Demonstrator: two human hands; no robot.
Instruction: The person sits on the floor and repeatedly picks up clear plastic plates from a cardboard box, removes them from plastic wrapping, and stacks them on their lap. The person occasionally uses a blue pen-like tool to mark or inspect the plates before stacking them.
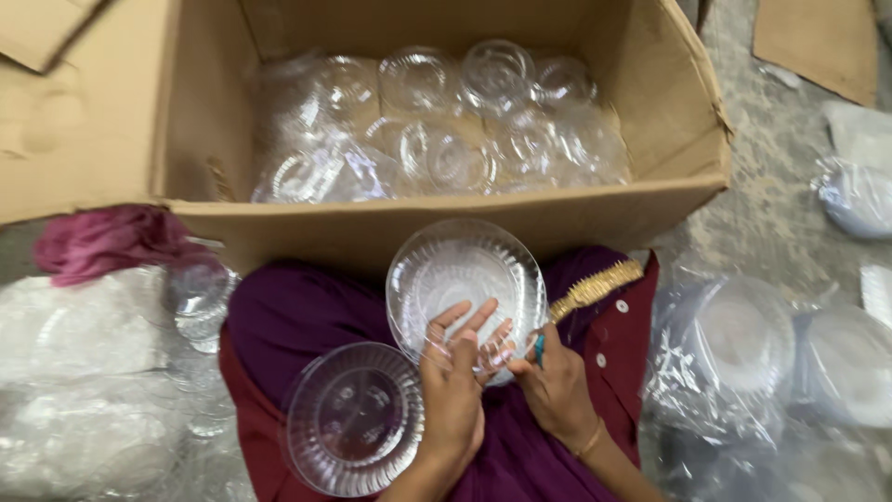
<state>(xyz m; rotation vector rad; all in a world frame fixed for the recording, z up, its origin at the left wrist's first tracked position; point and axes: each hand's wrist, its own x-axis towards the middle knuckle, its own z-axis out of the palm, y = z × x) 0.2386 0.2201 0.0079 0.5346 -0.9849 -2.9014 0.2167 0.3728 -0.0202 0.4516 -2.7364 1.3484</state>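
- Purple garment [297,311] draped over the lap, maroon cloth [621,349] at 3 o'clock with small white buttons.
- Gold braided trim [595,286] along the maroon edge.
- Thin gold bangle [589,439] on right wrist; bare forearms.

Grey concrete floor [771,214] carries open cardboard box [650,200], bagged clear plastic bowls at right [734,353] and left [84,372], cardboard scrap [818,46] at top right.
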